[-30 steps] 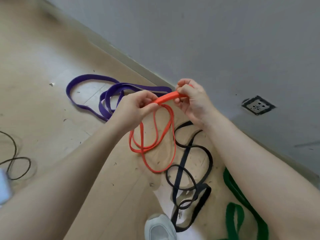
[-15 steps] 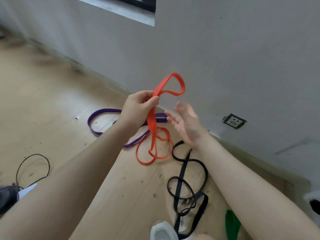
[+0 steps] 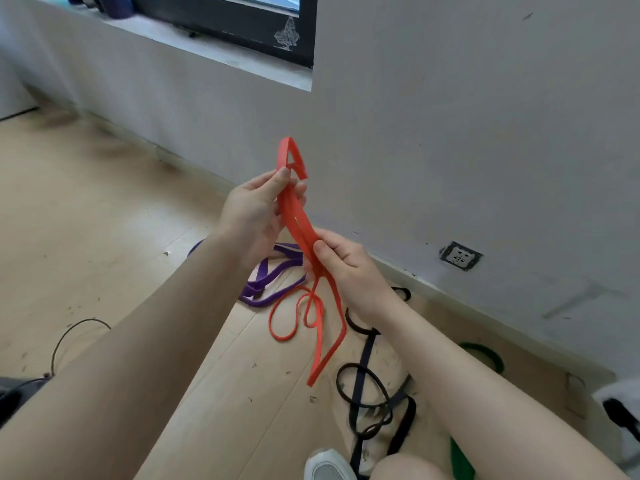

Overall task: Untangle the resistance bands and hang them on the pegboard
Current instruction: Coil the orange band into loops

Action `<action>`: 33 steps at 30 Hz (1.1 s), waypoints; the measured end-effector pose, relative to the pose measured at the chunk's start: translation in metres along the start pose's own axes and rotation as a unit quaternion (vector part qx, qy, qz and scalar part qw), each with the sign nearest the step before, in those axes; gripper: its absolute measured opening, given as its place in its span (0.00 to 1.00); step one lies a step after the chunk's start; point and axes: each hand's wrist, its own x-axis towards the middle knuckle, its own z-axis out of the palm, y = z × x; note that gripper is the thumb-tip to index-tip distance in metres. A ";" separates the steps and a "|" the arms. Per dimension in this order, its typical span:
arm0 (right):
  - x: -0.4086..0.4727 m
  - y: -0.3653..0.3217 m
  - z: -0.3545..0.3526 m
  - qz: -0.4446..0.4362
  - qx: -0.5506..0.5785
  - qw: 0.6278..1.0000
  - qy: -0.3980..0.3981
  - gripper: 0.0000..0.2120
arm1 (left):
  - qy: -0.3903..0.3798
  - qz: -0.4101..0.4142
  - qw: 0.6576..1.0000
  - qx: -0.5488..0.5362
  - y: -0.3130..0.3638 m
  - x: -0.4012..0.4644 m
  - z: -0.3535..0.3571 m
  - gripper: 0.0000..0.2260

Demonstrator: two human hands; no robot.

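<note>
A big grey wall [image 3: 450, 116] fills the top and right, and a light wooden floor [image 3: 86, 209] runs under it. Up high in the wall sits a dark window [image 3: 235, 19] with a scratchy white mark in its corner; it is too fuzzy to read as words. Two bare arms reach out over the floor. The orange band [image 3: 298, 216] is up in the air between them, folded into a few strips side by side. Its top makes a small loop above the left hand [image 3: 256, 209], and its long tail hangs down and curls near the floor. The left hand has its thumb and fingers closed around the band near the top. The right hand [image 3: 343, 265] pinches the same band lower down, with the thumb pressed on the strips. On the floor the black band [image 3: 367, 396] lies in twisty loops, the purple band [image 3: 270, 278] lies folded behind the hands, and bits of a green band [image 3: 485, 355] peek out on the right. A white shoe [image 3: 329, 467] shows at the bottom. A small wall socket [image 3: 460, 255] sits low on the wall, with no words to read on it.
</note>
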 end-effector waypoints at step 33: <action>0.019 0.010 0.058 0.018 -0.187 0.982 -0.028 0.06 | 0.135 0.016 0.987 0.083 0.014 -0.021 -0.049 0.06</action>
